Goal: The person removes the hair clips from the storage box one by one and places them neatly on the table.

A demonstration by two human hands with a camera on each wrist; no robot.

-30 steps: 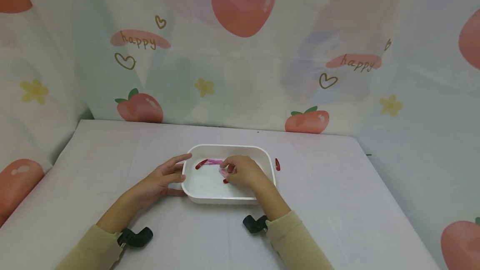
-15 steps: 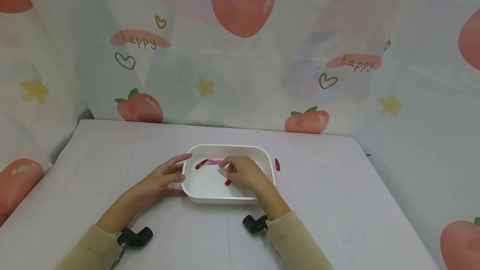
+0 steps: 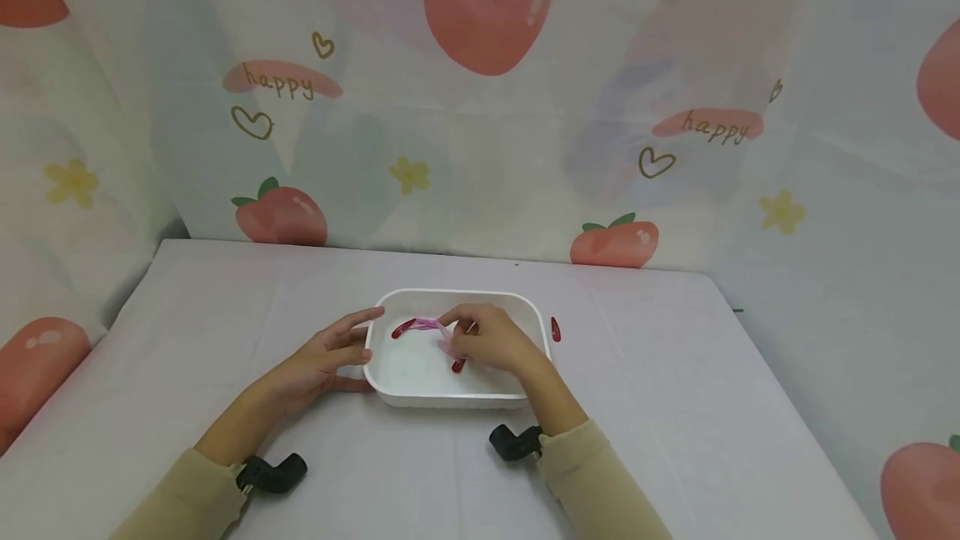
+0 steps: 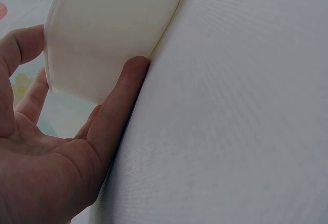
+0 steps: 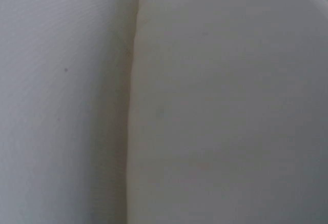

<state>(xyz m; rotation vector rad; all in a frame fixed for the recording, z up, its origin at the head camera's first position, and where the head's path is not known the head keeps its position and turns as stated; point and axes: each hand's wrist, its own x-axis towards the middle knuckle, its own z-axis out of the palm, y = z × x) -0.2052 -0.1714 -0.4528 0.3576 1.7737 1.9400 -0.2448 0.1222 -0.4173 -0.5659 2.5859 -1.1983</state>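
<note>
In the head view a white tray (image 3: 442, 400) holds red hair clips and pink strip-like pieces. My left hand (image 3: 318, 361) rests against its left end with fingers spread; the left wrist view shows the fingers (image 4: 134, 73) touching its wall and rim. Inside the tray, my right hand (image 3: 495, 338) has its fingers curled over the pieces, with a red hair clip (image 3: 457, 366) poking out beneath the thumb. The exact pinch is partly hidden by the hand. Pink pieces (image 3: 429, 323) and another red clip (image 3: 402, 328) lie to the left of the fingers.
One more red hair clip (image 3: 556, 329) lies on the white tablecloth (image 3: 645, 390), just right of the tray. A patterned curtain (image 3: 487, 157) stands behind the table. The right wrist view shows mostly pale surfaces.
My right hand has shifted slightly, its index finger lifting away from the thumb. The red clip beneath it has come further into view and turned. My left hand stays put.
</note>
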